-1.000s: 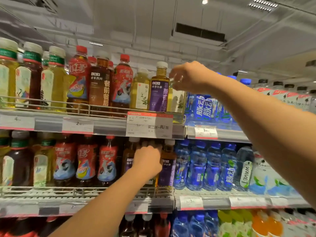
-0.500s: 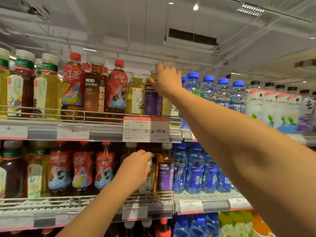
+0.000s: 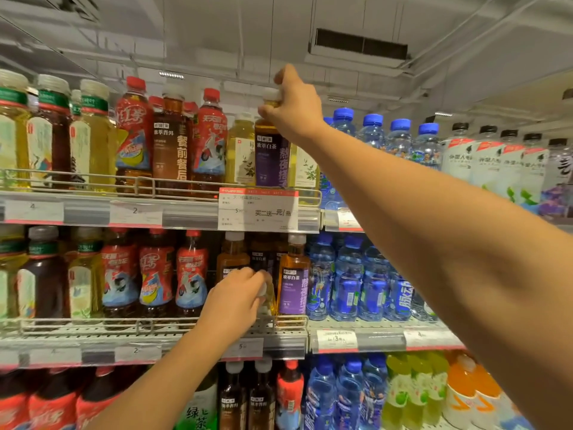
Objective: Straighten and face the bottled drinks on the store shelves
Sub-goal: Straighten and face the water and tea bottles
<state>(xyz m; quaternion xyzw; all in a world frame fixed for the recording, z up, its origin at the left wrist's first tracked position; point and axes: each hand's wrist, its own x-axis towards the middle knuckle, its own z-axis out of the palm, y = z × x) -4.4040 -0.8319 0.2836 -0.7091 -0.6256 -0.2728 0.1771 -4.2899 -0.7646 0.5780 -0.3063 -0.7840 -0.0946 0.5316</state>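
A purple-labelled plastic bottle of amber tea stands at the front rail of the upper wire shelf, the right hand curling its fingers round its white cap. On the shelf below, the left hand grips a pale-capped clear bottle. Full and smooth, such bottles probably turn best held at the cap or neck.

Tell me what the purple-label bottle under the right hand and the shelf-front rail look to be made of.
Purple-label bottle: probably clear plastic, since the amber drink shows through above a glossy printed wrap; glass can't be excluded. Shelf-front rail: seemingly thin metal wire with a pale coating, bent into guard loops.
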